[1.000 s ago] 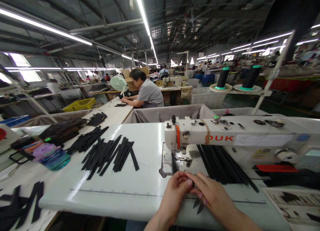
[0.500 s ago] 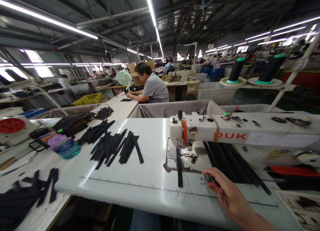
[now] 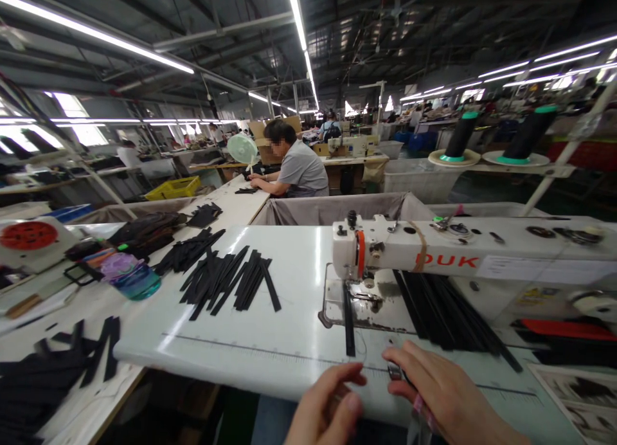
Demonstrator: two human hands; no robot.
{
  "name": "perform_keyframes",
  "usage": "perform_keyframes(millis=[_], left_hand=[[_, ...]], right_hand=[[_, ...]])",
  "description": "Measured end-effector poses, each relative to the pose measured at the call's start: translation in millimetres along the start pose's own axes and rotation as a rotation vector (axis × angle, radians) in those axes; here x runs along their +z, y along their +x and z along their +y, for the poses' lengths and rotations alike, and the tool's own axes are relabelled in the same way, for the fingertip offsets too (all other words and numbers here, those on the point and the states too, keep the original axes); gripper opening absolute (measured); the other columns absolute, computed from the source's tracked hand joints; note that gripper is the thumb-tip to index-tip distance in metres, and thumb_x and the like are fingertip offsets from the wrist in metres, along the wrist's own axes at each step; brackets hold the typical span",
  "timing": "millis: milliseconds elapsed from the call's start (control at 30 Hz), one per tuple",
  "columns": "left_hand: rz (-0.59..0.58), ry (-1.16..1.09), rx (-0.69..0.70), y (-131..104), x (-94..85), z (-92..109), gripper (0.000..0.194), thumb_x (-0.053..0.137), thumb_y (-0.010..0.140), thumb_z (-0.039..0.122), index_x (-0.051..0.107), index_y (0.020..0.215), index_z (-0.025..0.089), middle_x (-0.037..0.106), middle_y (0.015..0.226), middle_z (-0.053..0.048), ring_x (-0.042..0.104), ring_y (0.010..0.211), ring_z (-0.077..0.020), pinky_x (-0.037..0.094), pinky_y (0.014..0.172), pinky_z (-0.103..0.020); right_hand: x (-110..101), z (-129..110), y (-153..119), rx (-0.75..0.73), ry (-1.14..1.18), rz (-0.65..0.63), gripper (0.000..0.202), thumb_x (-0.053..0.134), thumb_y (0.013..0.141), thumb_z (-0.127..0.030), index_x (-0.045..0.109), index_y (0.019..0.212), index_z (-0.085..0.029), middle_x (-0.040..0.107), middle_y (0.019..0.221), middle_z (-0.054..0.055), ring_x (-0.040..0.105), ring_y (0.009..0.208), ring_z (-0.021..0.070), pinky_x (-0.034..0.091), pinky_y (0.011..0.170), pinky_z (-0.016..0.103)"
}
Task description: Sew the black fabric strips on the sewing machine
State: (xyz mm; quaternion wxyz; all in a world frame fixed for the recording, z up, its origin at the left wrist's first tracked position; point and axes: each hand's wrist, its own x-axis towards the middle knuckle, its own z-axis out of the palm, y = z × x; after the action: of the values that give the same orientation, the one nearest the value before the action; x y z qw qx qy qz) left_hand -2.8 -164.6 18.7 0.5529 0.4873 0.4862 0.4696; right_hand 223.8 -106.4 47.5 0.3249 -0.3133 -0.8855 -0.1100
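My left hand (image 3: 325, 409) is raised over the table's front edge, fingers curved and apart, with nothing between them. To its right, my right hand (image 3: 441, 387) is closed round a small metal and dark tool (image 3: 396, 372), only partly visible. Beyond my hands, one black strip (image 3: 349, 323) lies by the needle plate of the white sewing machine (image 3: 385, 245), its near end on the pale table (image 3: 289, 252). Many more black strips (image 3: 448, 310) lie beneath the machine arm.
Several black strips (image 3: 216, 281) are spread left of the machine. A teal and purple bottle (image 3: 132, 276) stands farther left. Two black thread spools (image 3: 460, 137) rise behind the machine. A person in grey (image 3: 301, 165) sits at a table ahead, beside a green fan (image 3: 242, 148).
My left hand has come into view at the front edge. My right hand has shifted slightly nearer and turned, still closed on the tool. The view has moved slightly.
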Motion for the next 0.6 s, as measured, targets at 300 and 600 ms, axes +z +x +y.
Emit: perform_keyframes(millis=[300,600], left_hand=[[-0.320,-0.498,-0.200,44.0,65.2,13.9,0.052,0.085,0.065,0.046,0.074,0.098,0.007,0.070,0.077,-0.010,0.062,0.059,-0.0118,0.046,0.060,-0.021],[-0.191,-0.760,-0.336,34.4,58.7,0.1,0.048,0.087,0.066,0.027,0.070,0.108,0.010,0.072,0.094,-0.013,0.064,0.064,-0.0104,0.050,0.064,-0.020]], right_hand=[[-12.3,-18.9,-32.6,0.176,0.070,-0.114,0.051,0.042,0.089,-0.015,0.046,0.140,-0.015,0.068,0.116,0.014,0.067,0.102,0.0235,0.057,0.083,0.031],[-8.6,-13.0,-45.7,0.436,0.380,-0.006,0.041,0.048,0.092,-0.019,0.051,0.133,-0.024,0.068,0.116,0.010,0.067,0.105,0.0218,0.055,0.089,0.031]])
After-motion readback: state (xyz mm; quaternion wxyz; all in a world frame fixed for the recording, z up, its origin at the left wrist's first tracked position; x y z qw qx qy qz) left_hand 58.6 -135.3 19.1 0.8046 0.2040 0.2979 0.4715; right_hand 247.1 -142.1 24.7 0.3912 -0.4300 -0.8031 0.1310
